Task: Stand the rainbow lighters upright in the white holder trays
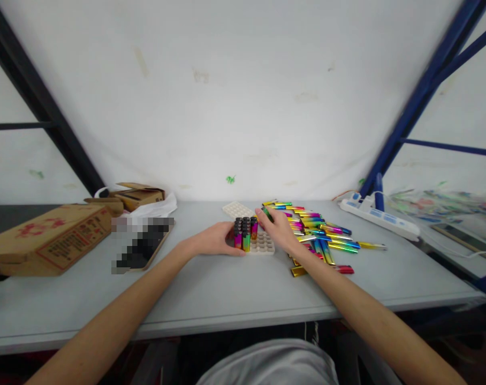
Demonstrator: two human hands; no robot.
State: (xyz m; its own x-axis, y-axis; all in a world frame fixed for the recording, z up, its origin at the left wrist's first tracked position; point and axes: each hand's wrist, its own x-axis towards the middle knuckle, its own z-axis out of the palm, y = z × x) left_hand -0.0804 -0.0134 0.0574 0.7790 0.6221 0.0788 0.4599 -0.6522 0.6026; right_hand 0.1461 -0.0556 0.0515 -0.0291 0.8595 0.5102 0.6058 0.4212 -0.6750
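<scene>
The tray (263, 247) sits mid-worktop (195, 294), with open room between it and the front edge. Standing lighters (246, 235) fill its left part; cells at its right edge are vacant. Left hand (214, 239): grip partly spread, curved around the left side of the standing lighters. Right hand (279, 229): grip closed on a green lighter (268, 214) above the tray. Loose lighters (321, 235) crowd the right side, restricting room there. A second tray (235, 209) lies behind.
</scene>
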